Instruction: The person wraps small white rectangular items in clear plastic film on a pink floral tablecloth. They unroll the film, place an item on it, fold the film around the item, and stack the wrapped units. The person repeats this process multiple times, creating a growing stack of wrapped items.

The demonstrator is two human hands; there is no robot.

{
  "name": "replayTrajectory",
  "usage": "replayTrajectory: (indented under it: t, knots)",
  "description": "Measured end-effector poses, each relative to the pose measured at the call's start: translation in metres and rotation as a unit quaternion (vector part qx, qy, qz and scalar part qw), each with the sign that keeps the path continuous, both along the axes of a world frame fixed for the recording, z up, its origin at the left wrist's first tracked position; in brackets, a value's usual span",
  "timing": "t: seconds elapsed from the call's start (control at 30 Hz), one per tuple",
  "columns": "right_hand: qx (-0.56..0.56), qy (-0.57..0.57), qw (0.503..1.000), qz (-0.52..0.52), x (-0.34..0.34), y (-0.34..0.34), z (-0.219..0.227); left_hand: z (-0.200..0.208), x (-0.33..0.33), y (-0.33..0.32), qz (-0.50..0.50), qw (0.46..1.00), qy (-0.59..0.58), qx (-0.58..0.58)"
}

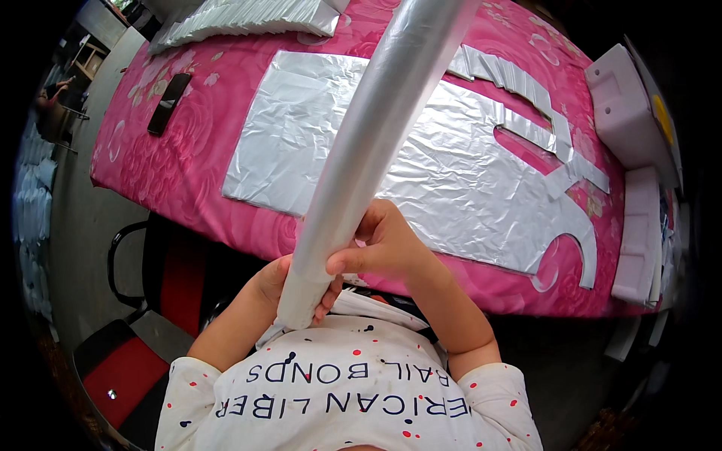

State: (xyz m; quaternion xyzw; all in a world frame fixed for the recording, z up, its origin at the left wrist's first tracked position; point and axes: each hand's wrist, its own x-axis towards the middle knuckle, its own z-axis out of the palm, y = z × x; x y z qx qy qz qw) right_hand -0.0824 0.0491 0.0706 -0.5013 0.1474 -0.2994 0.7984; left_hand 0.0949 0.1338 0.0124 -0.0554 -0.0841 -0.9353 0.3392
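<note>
1 long roll (365, 139), cylindrical, smooth and glossy, silver-grey with a pale lengthwise sheen, whiter and duller at its lower end; location: held aslant in front of the person, lower end close to the white speckled shirt (338, 347), upper end cut off by the top edge of the view; 1 left hand (274, 281), wrapped around the lower end, fingertips showing at the right side; 1 right hand (391, 244), fingers curled, thumb tip against the roll's right side, whether it pinches anything cannot be told; beyond the roll, 1 crinkled silver sheet (459, 169), laid flat on a pink floral tablecloth (203, 161); left of the sheet, 1 dark phone (169, 104)
</note>
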Motion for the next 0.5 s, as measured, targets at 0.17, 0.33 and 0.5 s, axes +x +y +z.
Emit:
replayTrajectory:
  t: [0.17,0.33,0.5]
  knots:
    - [0.05,0.132,0.988,-0.055,-0.001,0.009,0.005,0.02,0.01,-0.014,0.027,0.975,-0.219,-0.014]
    - [-0.002,0.264,0.958,-0.116,0.006,0.026,-0.027,0.021,-0.005,-0.022,0.183,0.824,-0.521,-0.127]
    - [-0.062,0.357,0.931,-0.027,-0.008,0.017,-0.026,0.024,-0.002,-0.012,0.106,0.739,-0.656,-0.11]
